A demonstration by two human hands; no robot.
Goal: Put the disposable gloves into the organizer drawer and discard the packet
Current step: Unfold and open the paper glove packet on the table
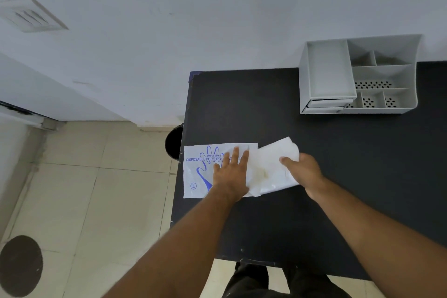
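1. Surface: matte black rectangular tabletop, set against a plain pale wall. Beige tiled floor shows at the left of the tabletop.
2. Room: a white louvred vent sits in the wall at upper left. A dark round patch lies on the floor at lower left. A black round bin stands on the floor just beside the tabletop's left edge, mostly hidden by it.
3. Container: grey plastic desk organizer at the far right of the tabletop, against the wall. Its open compartments hold nothing visible; several have perforated floors. The grey organizer drawers at its lower left front look pushed in or nearly so.
4. Task item: flat white plastic packet with blue glove print lies at the near left edge of the tabletop, well apart from the organizer.
5. Translucent white disposable gloves, a folded stack, stick out of the packet's right end.
6. Left hand lies palm down on the packet, fingers spread flat, gripping nothing.
7. Right hand grips the right edge of the glove stack, fingers closed on it.
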